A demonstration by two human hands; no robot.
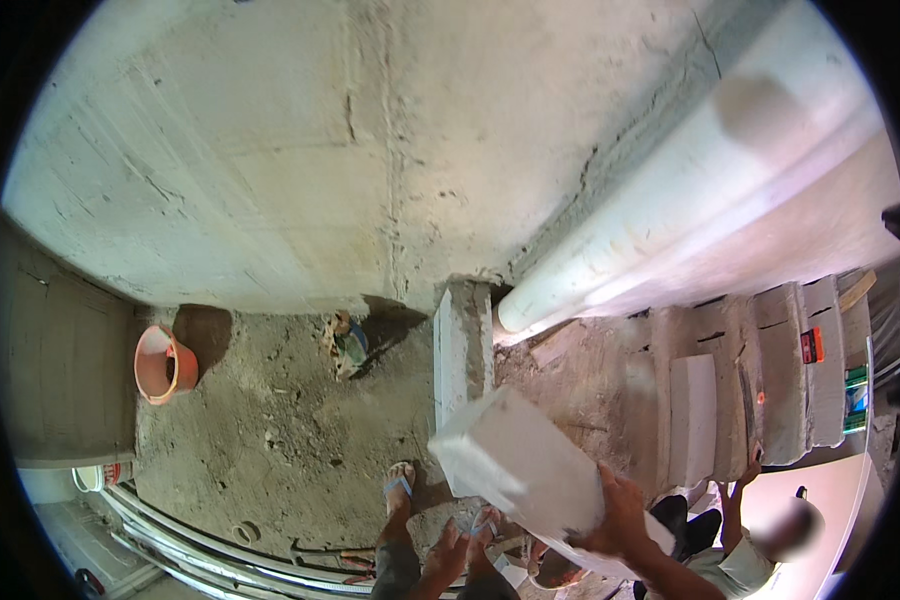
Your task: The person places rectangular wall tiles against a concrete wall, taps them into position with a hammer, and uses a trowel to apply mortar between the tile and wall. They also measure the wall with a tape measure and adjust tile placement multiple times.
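A pale grey, rectangular building block point(520, 460) is tilted in front of my legs. My right hand point(615, 515) grips its near right side with the fingers spread over its top face. My left hand point(448, 550) hangs low between my legs, left of the block and seemingly apart from it. Its fingers look loosely stretched, with nothing visible in them. Just beyond the raised block, a short block wall point(465, 345) runs out from the plastered wall, beside a thick white pipe point(610, 220).
Rough steps point(775, 370) climb at the right, with a loose block point(692, 420) on one. A co-worker point(755, 560) is at lower right, one hand at the steps. An orange bucket point(165, 365) and crumpled sack point(348, 345) stand left; long pipes point(200, 555) and a hammer-like tool point(330, 552) lie near.
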